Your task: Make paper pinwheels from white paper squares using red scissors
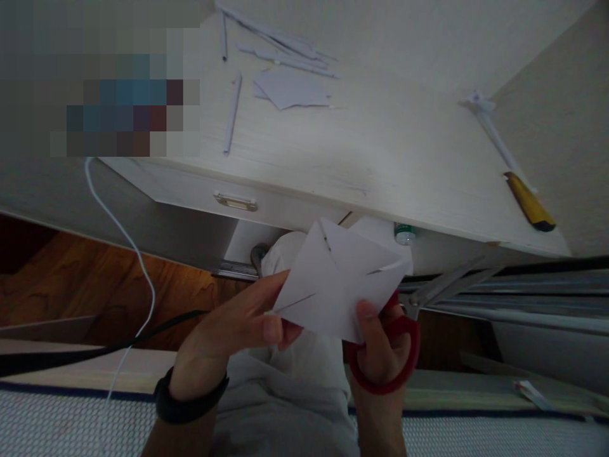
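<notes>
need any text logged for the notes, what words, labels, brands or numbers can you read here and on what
None can be read.
The white paper square held by the left hand and right hand looks blank.
The bottle under the desk has a green label: too small and blurred.
The yellow cutter: no legible marking.

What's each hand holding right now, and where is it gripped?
The left hand pinches the white paper at its lower left edge. The right hand holds the scissors through their red handles, thumb on the paper's lower edge.

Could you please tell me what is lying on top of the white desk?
On the white desk lie rolled paper sticks, paper scraps and a yellow utility knife; blur covers its far-left part.
</notes>
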Available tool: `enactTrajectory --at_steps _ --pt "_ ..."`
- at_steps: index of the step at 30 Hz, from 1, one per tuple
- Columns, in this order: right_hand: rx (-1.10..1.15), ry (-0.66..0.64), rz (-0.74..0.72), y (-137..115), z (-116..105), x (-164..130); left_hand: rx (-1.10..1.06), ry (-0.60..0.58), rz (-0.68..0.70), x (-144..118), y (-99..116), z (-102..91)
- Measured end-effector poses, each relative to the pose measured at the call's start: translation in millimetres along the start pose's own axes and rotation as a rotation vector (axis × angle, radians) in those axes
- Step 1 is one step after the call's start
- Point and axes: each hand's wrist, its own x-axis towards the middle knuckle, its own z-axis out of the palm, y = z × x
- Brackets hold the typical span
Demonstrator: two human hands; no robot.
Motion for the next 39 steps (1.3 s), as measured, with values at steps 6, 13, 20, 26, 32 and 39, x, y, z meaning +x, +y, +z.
enactTrajectory --at_steps 6,13,20,26,32,39 --pt "-0.026 0.114 -0.156 1.2 12.5 -4.0 -0.08 -0.104 -0.075 6.1 -5.4 13.3" --pt "0.022 0.211 -0.104 -6.5 21.9 -8.7 -0.062 0.071 -0.103 7.2 -5.5 28.1" --pt "0.015 0.154 -0.259 7.2 28.8 -2.5 0.076 -0.044 -0.057 14.1 -13.2 23.6" --pt "0.076 -0.12 -0.29 6.5 19.0 5.4 0.242 0.279 -0.024 15.2 -13.1 16.7" --pt "0.037 -0.322 -0.125 8.5 9.7 -13.5 0.334 0.33 -0.038 10.3 -3.6 12.9" --pt "-0.061 -0.636 0.053 -17.8 18.0 -21.5 0.497 0.392 0.096 3.2 1.1 12.5"
